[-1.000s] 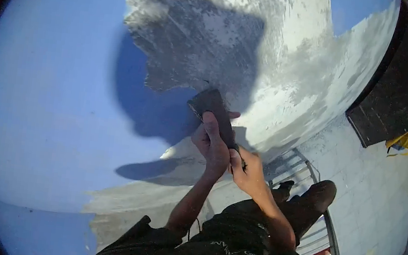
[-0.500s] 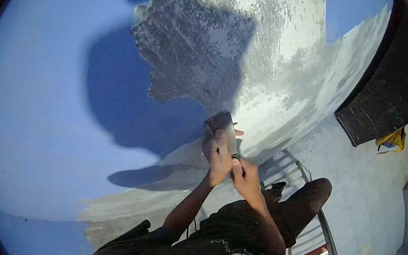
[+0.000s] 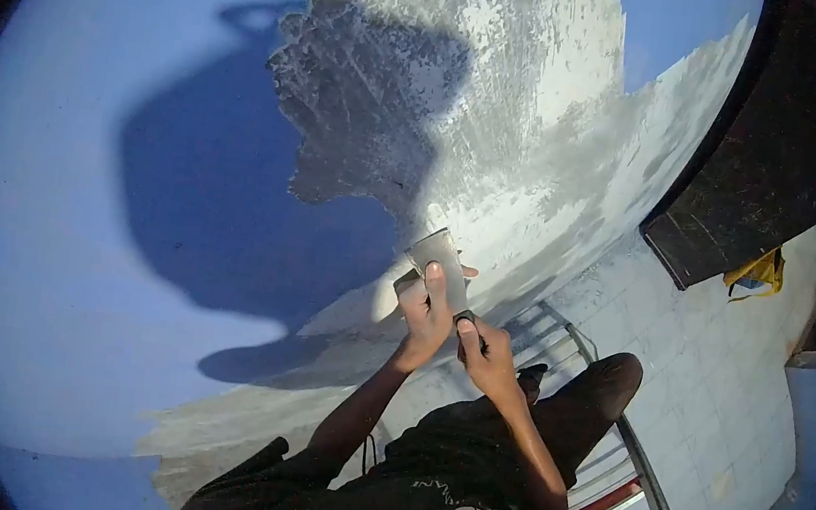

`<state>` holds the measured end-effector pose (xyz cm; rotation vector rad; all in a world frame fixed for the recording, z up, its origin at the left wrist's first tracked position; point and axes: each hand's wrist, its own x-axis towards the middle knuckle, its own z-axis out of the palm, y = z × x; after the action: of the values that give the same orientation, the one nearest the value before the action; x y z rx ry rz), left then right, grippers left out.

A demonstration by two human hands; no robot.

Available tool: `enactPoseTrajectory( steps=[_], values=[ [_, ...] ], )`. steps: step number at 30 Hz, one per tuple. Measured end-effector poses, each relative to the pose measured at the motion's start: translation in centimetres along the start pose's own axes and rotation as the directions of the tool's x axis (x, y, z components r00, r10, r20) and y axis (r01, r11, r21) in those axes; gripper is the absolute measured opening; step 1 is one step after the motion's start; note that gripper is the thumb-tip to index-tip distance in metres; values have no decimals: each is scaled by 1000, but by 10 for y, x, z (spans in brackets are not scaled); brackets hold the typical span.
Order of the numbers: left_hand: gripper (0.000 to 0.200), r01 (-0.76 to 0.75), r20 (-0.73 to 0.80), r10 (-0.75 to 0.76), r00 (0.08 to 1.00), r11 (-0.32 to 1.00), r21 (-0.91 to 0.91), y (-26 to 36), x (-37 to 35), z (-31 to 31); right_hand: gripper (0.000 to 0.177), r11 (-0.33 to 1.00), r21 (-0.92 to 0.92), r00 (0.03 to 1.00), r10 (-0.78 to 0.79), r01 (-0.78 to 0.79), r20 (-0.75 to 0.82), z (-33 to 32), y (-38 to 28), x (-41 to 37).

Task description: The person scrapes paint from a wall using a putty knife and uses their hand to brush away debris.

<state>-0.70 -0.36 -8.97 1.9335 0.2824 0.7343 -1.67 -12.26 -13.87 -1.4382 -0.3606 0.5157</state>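
Observation:
A metal scraper (image 3: 443, 252) with a wide flat blade is held in front of the wall by both hands. My left hand (image 3: 424, 315) is closed around the blade, thumb pressed on its face. My right hand (image 3: 487, 357) grips the dark handle just below. The blade's edge points up toward the wall, but whether it touches cannot be told. Blue paint (image 3: 40, 213) covers the left of the wall. A rough grey and white bare patch (image 3: 536, 98) spreads beside it, with a ragged border near the blade.
A metal rail frame with rungs (image 3: 650, 474) stands by my bent leg (image 3: 604, 388). Pale floor tiles (image 3: 724, 392) lie below. At the right are a dark panel (image 3: 783, 147) and a yellow bag (image 3: 760, 275). My shadow falls across the wall.
The view has shifted, so the wall patch and dark panel sit further left. The blade has tilted and looks brighter. Both hands keep their hold on the scraper.

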Motion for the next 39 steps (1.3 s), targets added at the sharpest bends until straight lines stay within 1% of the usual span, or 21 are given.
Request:
enactPoseTrajectory(
  steps=[3,4,5,6,8,9,10,12,13,14,16,20,24,25,28,29,31,34,35,36,39],
  values=[
    [55,8,22,-9,1000,1000,30,7,-1,1,33,1000,-1,1000,13,-13,25,-4,6,2],
    [59,4,-48,-5,999,1000,-13,12,-1,4,33,1000,-5,1000,15,-15,26,-4,-9,3],
    [63,-4,-118,-3,993,999,-54,17,2,7,33,998,9,998,-60,60,15,-3,-28,3],
    [63,7,-115,-13,993,999,-53,31,8,5,33,992,26,992,-126,126,4,-2,-45,1],
    [62,212,-139,-235,962,964,-161,61,18,-4,32,994,10,994,-109,108,29,-3,-67,3],
    [61,212,-129,-241,962,955,-207,59,18,-5,31,992,-16,991,-127,128,50,-4,-74,8],
    [61,193,-136,-226,965,957,-215,52,19,-2,31,989,-22,988,-146,147,52,-5,-68,9],
    [60,1,-53,-2,999,1000,-29,26,10,6,31,994,106,1000,-3,2,6,-5,-33,2],
    [57,-39,-43,40,998,999,24,6,1,8,33,994,104,1000,-12,15,-28,-4,-18,-1],
    [57,-46,-44,47,998,999,15,13,3,9,33,995,96,999,-20,23,-33,-6,-21,1],
    [57,84,-103,-82,991,996,8,29,0,8,37,997,69,999,25,-27,27,-5,-28,-3],
    [57,116,-133,-121,984,992,-43,51,13,10,44,994,108,1000,-10,9,2,-7,-49,2],
    [57,52,-84,-49,995,998,32,22,1,9,44,993,109,998,49,-51,26,-5,-19,0],
    [60,117,-105,-111,988,992,49,26,0,9,44,993,107,999,46,-49,25,-2,-20,1],
    [61,96,-147,-99,984,995,-29,55,16,4,43,968,241,997,70,-76,34,9,-38,-5],
    [57,135,-132,-141,981,989,-60,57,17,1,42,980,192,998,46,-53,36,4,-49,-5],
    [57,117,-149,-122,981,992,-41,40,8,3,41,996,83,1000,-27,26,5,-1,-49,-1],
    [60,144,-172,-150,974,988,-49,27,-7,13,44,997,69,1000,23,-21,-18,-6,-15,-9],
    [61,140,-183,-146,972,989,-42,28,-5,11,44,993,41,993,-111,112,-27,-3,-15,-5],
    [62,143,-192,-146,970,989,-31,29,-4,10,44,992,33,993,-117,118,-30,-5,-15,-3],
    [64,158,-215,-170,962,985,-71,19,-5,11,46,998,-19,997,64,-64,41,-11,-26,-4]
  ],
)
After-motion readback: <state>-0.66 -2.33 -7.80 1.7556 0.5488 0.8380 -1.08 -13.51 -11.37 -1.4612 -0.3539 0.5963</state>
